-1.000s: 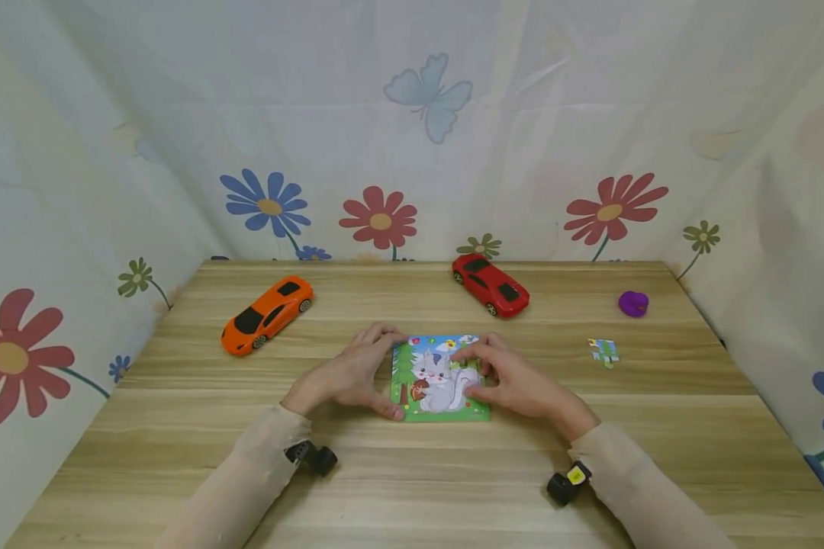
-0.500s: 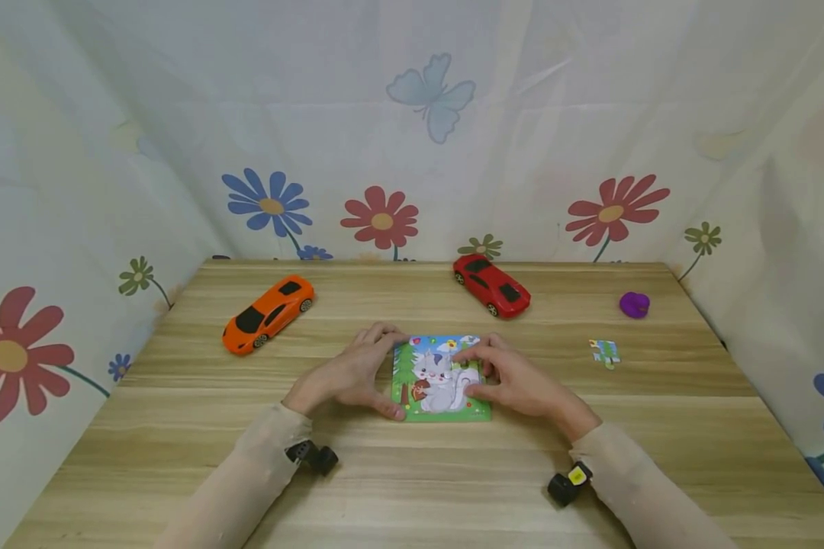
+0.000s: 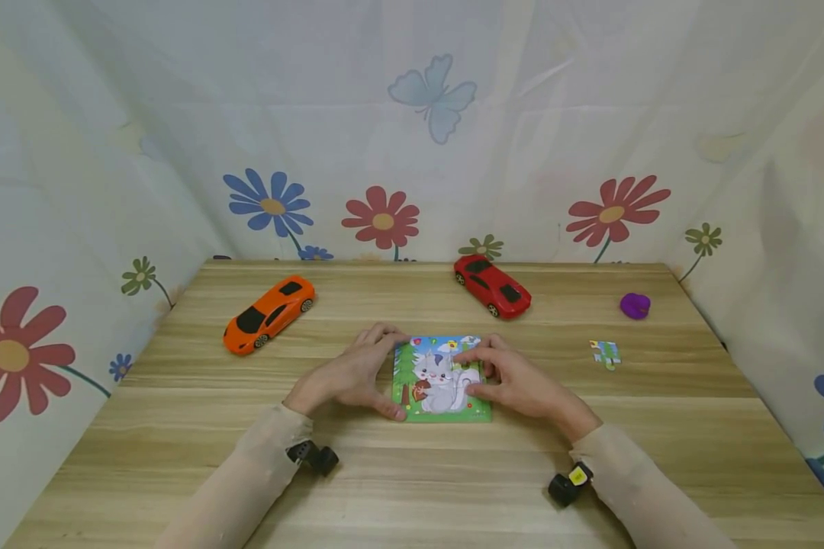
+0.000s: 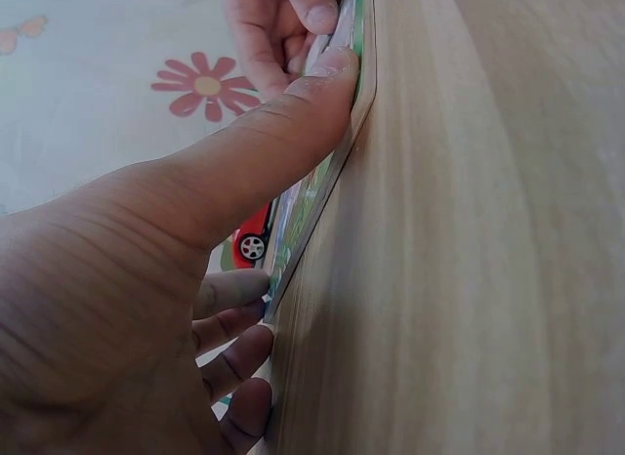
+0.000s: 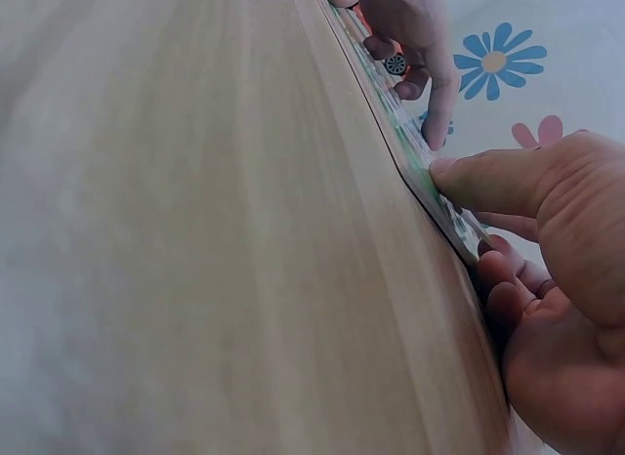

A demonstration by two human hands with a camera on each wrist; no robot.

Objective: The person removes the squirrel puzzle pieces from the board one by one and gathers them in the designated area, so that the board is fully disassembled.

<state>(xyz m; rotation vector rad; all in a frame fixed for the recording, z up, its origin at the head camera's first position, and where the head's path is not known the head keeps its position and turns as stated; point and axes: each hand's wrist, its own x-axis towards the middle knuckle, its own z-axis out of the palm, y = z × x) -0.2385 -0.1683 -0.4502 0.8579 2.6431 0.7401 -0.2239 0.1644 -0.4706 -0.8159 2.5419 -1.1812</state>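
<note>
A squarish jigsaw puzzle (image 3: pixel 436 393) with a grey squirrel picture lies flat on the table, between both hands. My left hand (image 3: pixel 357 371) holds its left side: the thumb rests on the near corner and the fingers lie at the far corner. On the right side, my right hand (image 3: pixel 515 379) has thumb and index fingertip on the picture. Its other fingers curl by the board's edge in the right wrist view, where the puzzle (image 5: pixel 422 172) shows edge-on. Part of the picture under the right hand is hidden. A loose clump of puzzle pieces (image 3: pixel 608 352) lies farther right.
An orange toy car (image 3: pixel 269 315) stands at the left, a red toy car (image 3: pixel 492 287) behind the puzzle. A small purple object (image 3: pixel 635 306) sits at the back right. Flower-printed cloth (image 3: pixel 432 168) encloses the back and sides of the wooden table (image 3: pixel 426 480).
</note>
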